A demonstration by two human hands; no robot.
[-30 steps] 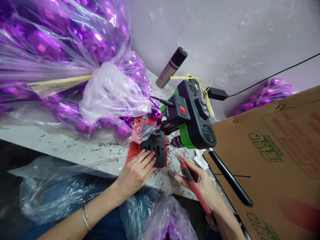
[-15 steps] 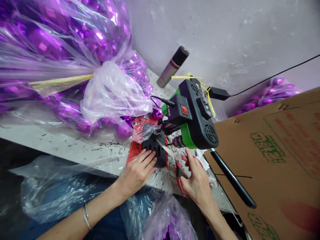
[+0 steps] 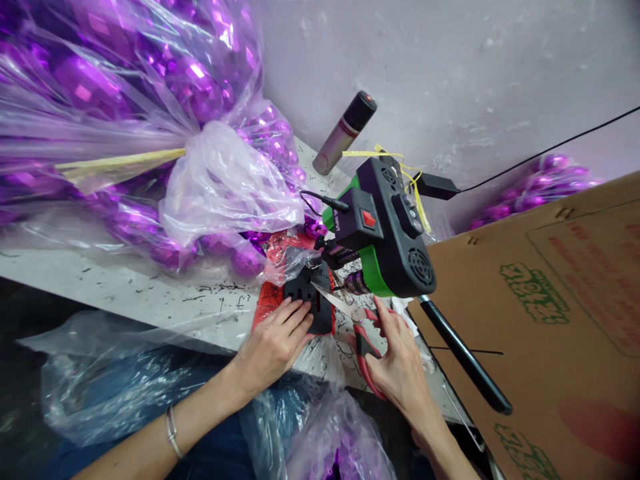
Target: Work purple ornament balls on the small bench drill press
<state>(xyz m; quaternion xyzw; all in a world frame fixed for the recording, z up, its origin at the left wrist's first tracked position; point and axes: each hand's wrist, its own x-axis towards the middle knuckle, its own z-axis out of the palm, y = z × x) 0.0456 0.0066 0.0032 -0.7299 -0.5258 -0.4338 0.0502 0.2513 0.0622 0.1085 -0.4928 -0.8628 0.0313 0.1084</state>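
My left hand (image 3: 281, 339) lies with outstretched fingers on the black slotted base plate (image 3: 320, 313) of a small bench drill press. In my right hand (image 3: 400, 357) is a pair of scissors (image 3: 367, 353) with red and dark handles, its blade tips pointing over the plate. The drill press (image 3: 385, 230) has a black and green body, a red switch and a chuck (image 3: 355, 283) just above the scissor blades. Red material (image 3: 267, 300) shows under and beside the plate. Whether the blades touch anything is not clear.
Clear bags of shiny purple balls (image 3: 220, 180) fill the left side. A spray can (image 3: 345, 133) stands behind the machine. On the right are a cardboard box (image 3: 500, 267) and the black lever (image 3: 465, 357). Black shavings litter the white table (image 3: 125, 287). More plastic (image 3: 330, 433) hangs below.
My right hand and the scissor handles have shifted slightly to the right. My left hand has stayed on the base plate.
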